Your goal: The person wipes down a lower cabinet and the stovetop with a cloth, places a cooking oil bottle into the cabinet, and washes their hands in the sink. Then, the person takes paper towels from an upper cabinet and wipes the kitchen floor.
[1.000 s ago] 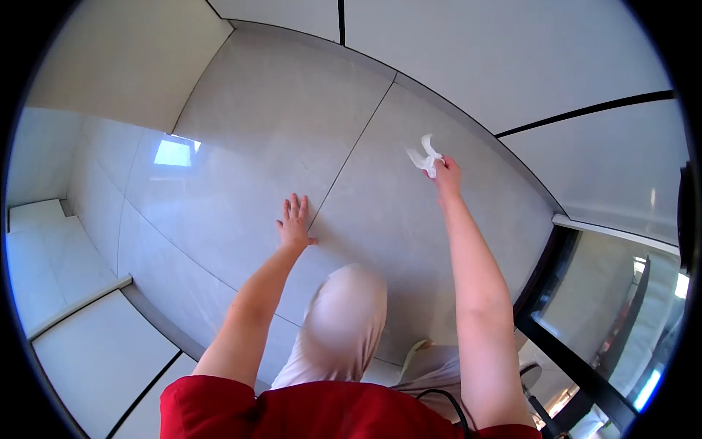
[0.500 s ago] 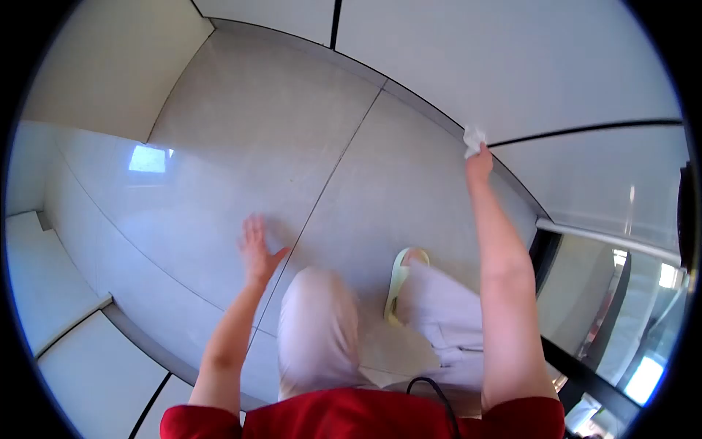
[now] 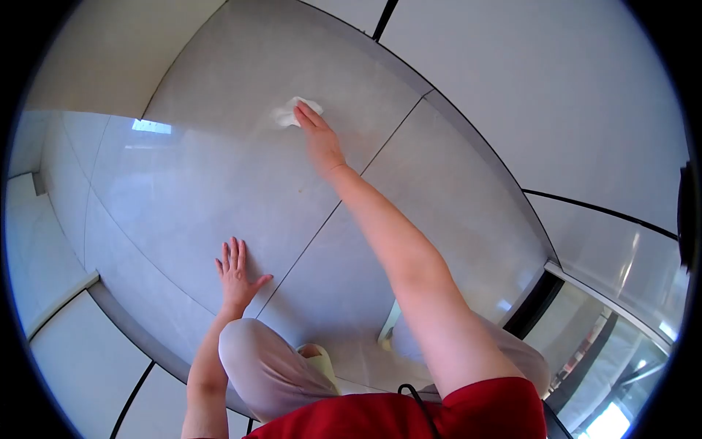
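Seemingly, we're wiping the floor (image 3: pixel 183 197), toward its far edge.
Our right hand (image 3: pixel 322 141) covers the tissue (image 3: pixel 286 115), grip unclear; left hand (image 3: pixel 235 281) spreads open; next stroke needs even pressure.

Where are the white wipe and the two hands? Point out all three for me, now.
White wipe (image 3: pixel 285 115): head view, on its uncovered part.
Left hand (image 3: pixel 235 280): head view, on the back of the hand.
Right hand (image 3: pixel 323 146): head view, on the back of the hand.
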Demonstrator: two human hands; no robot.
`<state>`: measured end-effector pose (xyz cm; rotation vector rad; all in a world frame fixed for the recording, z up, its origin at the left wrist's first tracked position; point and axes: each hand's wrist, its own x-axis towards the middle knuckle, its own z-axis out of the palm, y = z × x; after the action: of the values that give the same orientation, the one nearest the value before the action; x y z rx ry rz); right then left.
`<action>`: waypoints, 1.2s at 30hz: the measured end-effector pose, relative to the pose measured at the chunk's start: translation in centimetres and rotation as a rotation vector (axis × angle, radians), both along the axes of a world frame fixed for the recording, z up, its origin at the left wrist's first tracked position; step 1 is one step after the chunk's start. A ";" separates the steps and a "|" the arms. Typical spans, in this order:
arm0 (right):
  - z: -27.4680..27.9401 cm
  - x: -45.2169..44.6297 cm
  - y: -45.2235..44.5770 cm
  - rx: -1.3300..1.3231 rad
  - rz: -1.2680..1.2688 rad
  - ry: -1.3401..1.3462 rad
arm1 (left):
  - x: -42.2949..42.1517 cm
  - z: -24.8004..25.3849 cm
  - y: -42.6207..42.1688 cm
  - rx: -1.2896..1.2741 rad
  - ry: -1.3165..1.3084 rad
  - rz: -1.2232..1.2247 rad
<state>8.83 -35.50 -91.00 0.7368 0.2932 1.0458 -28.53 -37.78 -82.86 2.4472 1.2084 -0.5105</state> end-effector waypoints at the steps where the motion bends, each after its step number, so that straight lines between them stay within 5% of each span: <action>1: 0.3 1.2 -1.2 -0.453 -0.130 -0.331 | 0.1 0.1 0.0 -0.015 0.001 0.006; 3: 5.5 3.3 -3.7 -1.352 -0.389 -0.986 | 0.0 0.3 0.1 -0.018 0.012 -0.004; 4: 6.7 4.8 -5.4 -1.606 -0.404 -1.068 | 0.0 0.1 0.2 -0.024 0.023 -0.006; 7: 7.1 9.4 -9.6 -1.679 -0.169 -0.549 | 0.4 0.7 0.4 -0.043 0.017 0.006; 9: 2.1 9.7 -7.5 -1.754 -0.252 -0.739 | 0.3 0.9 0.6 -0.043 0.031 0.013; 10: 0.1 9.2 -5.6 -1.740 -0.199 -0.906 | 0.5 0.6 0.6 -0.044 0.029 0.009; 12: -3.9 3.3 3.6 -1.944 -0.274 -2.169 | 0.4 0.4 0.7 -0.028 0.025 0.017; 14: 2.5 -3.0 9.9 -1.550 0.370 -1.973 | 0.9 0.5 0.5 -0.005 0.009 0.027; 16: 7.3 -7.2 10.8 -1.371 0.248 -1.854 | 1.0 1.1 0.8 -0.059 0.013 0.051; 17: 6.4 -7.0 9.9 -1.427 -0.075 -1.986 | 1.0 1.1 0.8 -0.065 0.003 0.071; 20: 8.0 -1.6 0.8 -1.377 -0.022 -1.358 | 0.2 0.8 0.9 -0.046 -0.035 0.074; 23: 7.5 -2.0 -9.1 -1.795 -0.096 -1.259 | 0.0 0.9 1.0 -0.060 -0.055 0.100; 24: 4.0 -3.8 -10.7 -2.017 -0.174 -1.346 | -0.1 0.9 1.0 -0.061 -0.069 0.096; 25: 0.7 -7.2 -10.4 -1.857 -0.328 -1.356 | -0.2 0.7 1.1 -0.059 -0.067 0.099; 26: 2.3 -11.1 -7.3 -1.769 -0.026 -1.236 | -0.2 0.5 1.2 -0.060 -0.060 0.106; 27: 1.6 -15.9 -5.3 -1.967 -0.016 -1.729 | -0.2 0.5 1.0 -0.063 -0.056 0.114; 29: 2.2 -22.0 0.3 -1.585 0.186 -1.990 | -0.3 0.6 1.0 -0.069 -0.038 0.120; 32: 5.0 -28.4 6.7 -1.364 -0.212 -2.250 | -0.7 0.1 1.0 -0.108 0.059 0.119; 36: 8.8 -21.6 8.2 -1.354 0.132 -1.799 | -1.4 0.7 0.8 -0.051 -0.041 0.131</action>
<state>-12.77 -27.30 -82.16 -1.4858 -0.5357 0.9823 -29.94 -37.02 -82.20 2.3061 1.3112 -0.4462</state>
